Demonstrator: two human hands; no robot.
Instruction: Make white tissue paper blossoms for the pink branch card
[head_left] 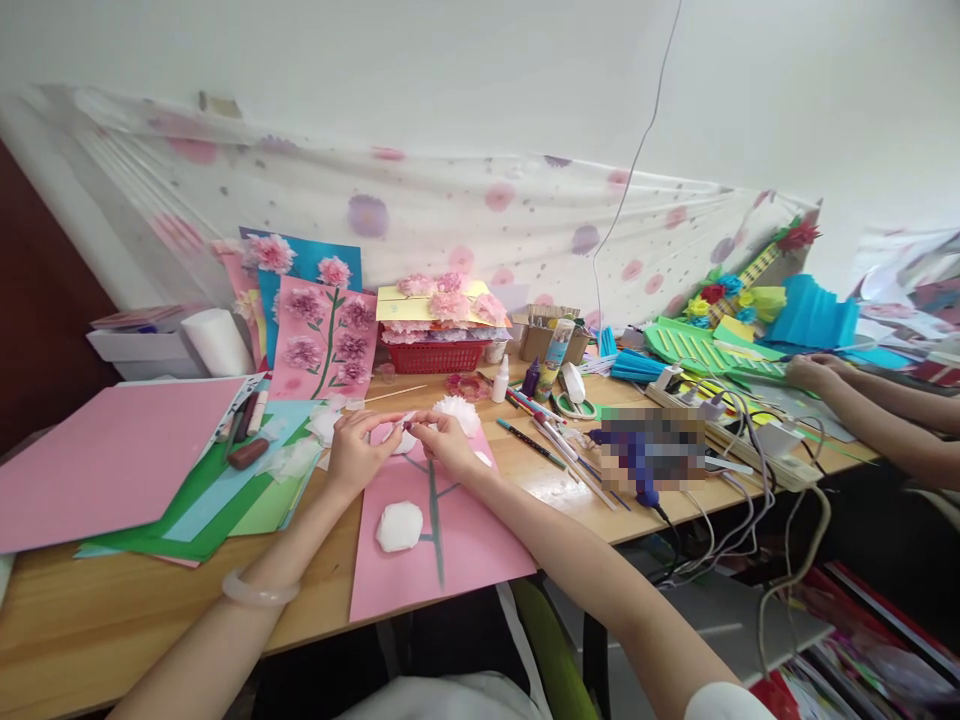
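My left hand (358,447) and my right hand (442,438) meet above a pink card (465,545) lying on the wooden table (90,610). Both hands pinch a small white and pink piece (406,421) between their fingertips; I cannot make out exactly what it is. A white tissue flower (399,525) lies on the card beside a painted grey stem (436,520). Another white tissue flower (457,412) sits just behind my right hand. A pale bangle (259,590) circles my left wrist.
Pink, green and blue paper sheets (112,455) lie at the left. Flower cards (322,335) and a red basket (435,355) stand at the back. Pens, glue bottles (500,380) and cables (742,450) crowd the right, where another person's arms (855,395) rest on the table.
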